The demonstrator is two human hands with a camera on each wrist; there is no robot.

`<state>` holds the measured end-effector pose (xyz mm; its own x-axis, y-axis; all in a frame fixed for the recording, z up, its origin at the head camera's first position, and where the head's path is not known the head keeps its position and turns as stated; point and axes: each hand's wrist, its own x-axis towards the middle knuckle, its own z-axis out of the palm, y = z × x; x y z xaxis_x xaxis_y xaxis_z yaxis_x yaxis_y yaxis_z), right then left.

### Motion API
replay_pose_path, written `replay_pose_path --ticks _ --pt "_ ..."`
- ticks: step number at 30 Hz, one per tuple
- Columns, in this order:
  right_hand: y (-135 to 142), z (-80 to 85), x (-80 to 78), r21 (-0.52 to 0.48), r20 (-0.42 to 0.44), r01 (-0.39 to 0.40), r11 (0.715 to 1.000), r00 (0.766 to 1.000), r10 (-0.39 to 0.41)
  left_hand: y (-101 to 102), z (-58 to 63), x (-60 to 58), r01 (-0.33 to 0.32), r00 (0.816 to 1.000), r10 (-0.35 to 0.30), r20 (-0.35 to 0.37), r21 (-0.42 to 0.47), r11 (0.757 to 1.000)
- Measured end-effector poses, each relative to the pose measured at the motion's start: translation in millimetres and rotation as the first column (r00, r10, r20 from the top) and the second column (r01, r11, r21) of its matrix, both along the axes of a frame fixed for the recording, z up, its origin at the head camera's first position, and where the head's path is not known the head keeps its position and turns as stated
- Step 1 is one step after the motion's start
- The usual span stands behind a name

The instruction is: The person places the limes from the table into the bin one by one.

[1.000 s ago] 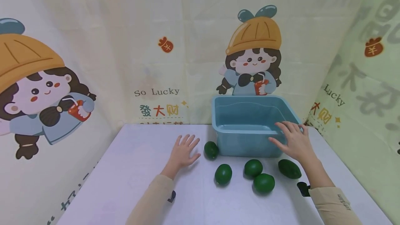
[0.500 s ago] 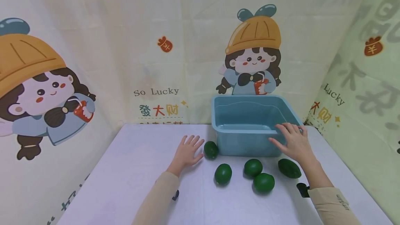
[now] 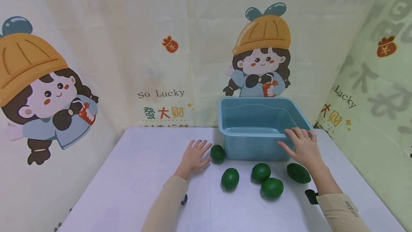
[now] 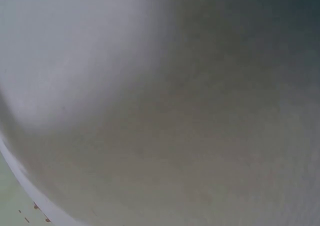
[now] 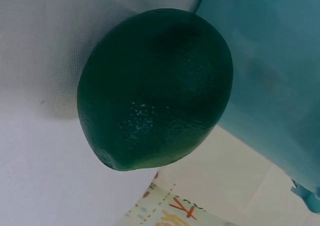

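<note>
In the head view my left hand (image 3: 193, 156) is spread palm down on the left, its thumb tip right at the edge of a green lime (image 3: 217, 153). That lime lies by the left front corner of a blue plastic bin (image 3: 254, 148). My right hand (image 3: 304, 149) is at the bin's front right corner, fingers spread over the rim, thumb out in front of the wall. Below it lies another lime (image 3: 298, 173), and a lime (image 5: 155, 88) fills much of the right wrist view beside the bin's wall. The left wrist view shows only blurred pale surfaces.
Before the bin sit more limes: one alone (image 3: 230, 179), and a back one (image 3: 261, 172) close against a front one (image 3: 271, 188). They lie on a white-covered table (image 3: 128, 174). A printed cloth backdrop (image 3: 161, 63) rises behind and on both sides.
My left hand has moved right and reached the side of the nearest lime. The right hand stays at the bin's corner, and the limes and bin keep their places.
</note>
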<state>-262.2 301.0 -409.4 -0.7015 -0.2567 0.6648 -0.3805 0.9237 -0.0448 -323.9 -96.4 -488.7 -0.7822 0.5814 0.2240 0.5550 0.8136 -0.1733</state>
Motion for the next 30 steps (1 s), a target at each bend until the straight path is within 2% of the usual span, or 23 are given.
replay_pose_path --ticks 6,11,15,17,21,27,30 --pt "1 -2.7 -2.1 0.012 0.009 0.003 1.000 1.000 -0.003 3 1.1 -1.6 -0.001 1.000 0.001 0.022 -0.004 1.000" --pt "-1 -1.4 -1.4 0.024 0.086 0.037 0.999 0.996 -0.039 3 -1.3 -5.2 0.019 1.000 -0.019 0.008 0.004 1.000" --pt "-3 0.6 -0.5 0.033 0.143 0.060 0.998 0.988 -0.064 4 0.5 -7.1 0.030 0.999 -0.030 0.019 -0.013 0.999" --pt "-3 1.7 0.2 0.032 0.157 0.061 0.998 0.985 -0.065 5 2.4 -7.6 0.027 0.999 -0.026 0.047 -0.026 0.999" --pt "-4 1.8 1.0 0.025 0.162 0.057 0.998 0.985 -0.061 7 3.5 -9.9 0.034 0.998 -0.032 0.060 -0.028 0.999" --pt "-4 -0.6 -0.3 0.020 0.150 0.057 0.998 0.987 -0.060 8 5.2 -11.2 0.059 0.997 -0.058 0.041 -0.029 0.998" --pt "-4 -1.4 -0.6 0.016 0.142 0.059 0.998 0.988 -0.060 10 5.6 -11.8 0.058 0.997 -0.056 0.059 -0.036 0.998"
